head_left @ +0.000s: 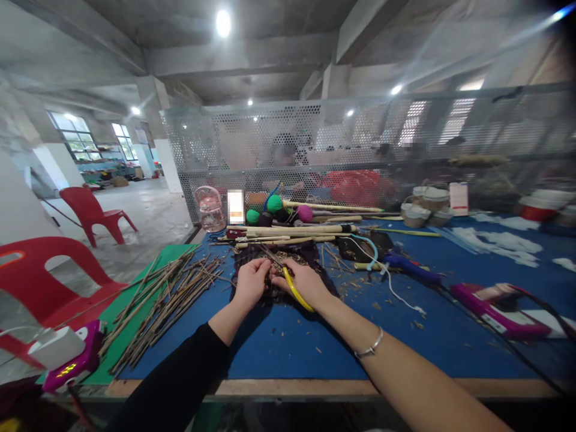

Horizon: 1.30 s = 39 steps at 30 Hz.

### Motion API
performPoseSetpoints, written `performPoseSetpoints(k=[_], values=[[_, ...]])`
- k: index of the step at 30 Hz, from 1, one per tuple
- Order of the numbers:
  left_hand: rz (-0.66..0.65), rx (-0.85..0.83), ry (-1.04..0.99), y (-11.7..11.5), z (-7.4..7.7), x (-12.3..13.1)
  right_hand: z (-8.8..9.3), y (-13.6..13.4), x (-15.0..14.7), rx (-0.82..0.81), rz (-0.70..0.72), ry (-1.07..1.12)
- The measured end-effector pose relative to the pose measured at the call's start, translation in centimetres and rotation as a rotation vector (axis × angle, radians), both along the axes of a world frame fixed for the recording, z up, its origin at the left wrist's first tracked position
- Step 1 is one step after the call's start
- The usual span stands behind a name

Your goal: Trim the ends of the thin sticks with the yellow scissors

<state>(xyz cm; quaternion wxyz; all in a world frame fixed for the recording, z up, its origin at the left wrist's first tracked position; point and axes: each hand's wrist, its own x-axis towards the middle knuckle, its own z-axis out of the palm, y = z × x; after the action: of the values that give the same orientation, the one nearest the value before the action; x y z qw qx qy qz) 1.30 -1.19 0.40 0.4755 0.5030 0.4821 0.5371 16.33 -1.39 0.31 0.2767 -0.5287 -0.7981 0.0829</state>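
Note:
My right hand (308, 285) is closed around yellow-handled scissors (297, 293), whose metal blades point up and to the left. Close beside it, my left hand (252, 281) is pinched, its fingertips near the blades; whatever lies between them is too small to make out. Both hands are over a dark cloth (330, 277) strewn with short brown plant clippings (300, 258). To the left of my left hand lies a loose pile of thin brown twigs (173, 306), spread over a green mat and the blue table top.
Pale sticks (292, 230) and green and magenta yarn balls (305, 213) lie behind the cloth. A pink bottle (211, 210) stands back left, small buckets (414, 215) back right. Purple power strips (499, 312) sit at both sides. A perforated metal screen (261, 129) closes the back.

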Motion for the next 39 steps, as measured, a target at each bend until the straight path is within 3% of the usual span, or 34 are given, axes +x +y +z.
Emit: performPoseSetpoints(k=[6, 12, 24, 30, 39], values=[[-0.076, 0.008, -0.073, -0.07, -0.26, 0.30, 0.16, -0.21, -0.37, 0.054, 0.012, -0.046], [-0.065, -0.004, 0.034, 0.11, -0.44, 0.12, 0.63, -0.34, -0.33, 0.003, -0.015, -0.022], [-0.142, 0.061, 0.065, 0.14, -0.86, 0.06, 0.05, 0.22, -0.44, 0.129, 0.024, 0.023], [-0.163, 0.025, 0.028, -0.02, -0.71, 0.03, 0.49, 0.08, -0.04, 0.030, 0.084, 0.072], [-0.135, 0.030, 0.027, -0.31, -0.33, 0.19, 0.23, 0.22, -0.01, 0.008, 0.005, 0.028]])
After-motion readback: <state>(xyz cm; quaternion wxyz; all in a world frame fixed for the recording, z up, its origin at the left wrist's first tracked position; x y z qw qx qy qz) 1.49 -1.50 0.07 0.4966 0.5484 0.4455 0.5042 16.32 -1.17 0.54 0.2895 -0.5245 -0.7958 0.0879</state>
